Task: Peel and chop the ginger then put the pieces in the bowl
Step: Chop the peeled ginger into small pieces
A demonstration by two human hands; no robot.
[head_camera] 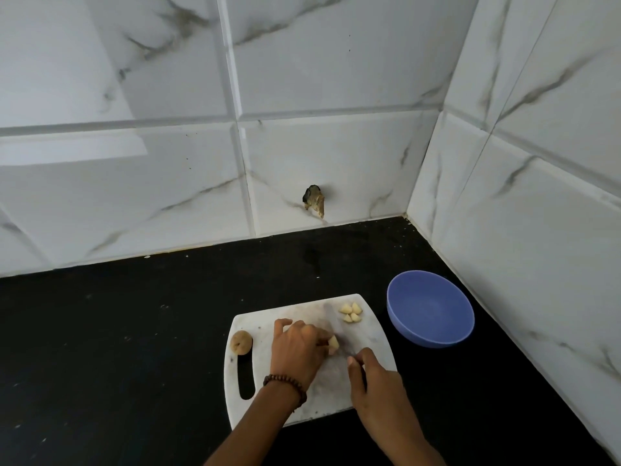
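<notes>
Setting: A black counter [134, 331] is running into a corner of white marble-look wall tiles [134, 196], and a chipped hole [315, 200] is showing low in the back wall.
Board: A white cutting board [369, 334] is lying on the counter, its handle slot toward the left.
Ginger end: A round brown ginger end [241, 342] is sitting at the board's left edge, just beyond the slot.
Left hand: The left hand [295, 351], wearing a beaded bracelet [285, 386], is curling its fingers over a peeled ginger chunk [333, 343] and pinning it mid-board.
Knife: The blurred knife [339, 331] is standing just right of the chunk; contact is unclear.
Right hand: The right hand [373, 381] is gripping the knife's handle.
Cut pieces: Pale cut pieces [351, 312] are lying clustered near the board's far right corner.
Bowl: A blue bowl [430, 309] is sitting on the counter just right of the board.
</notes>
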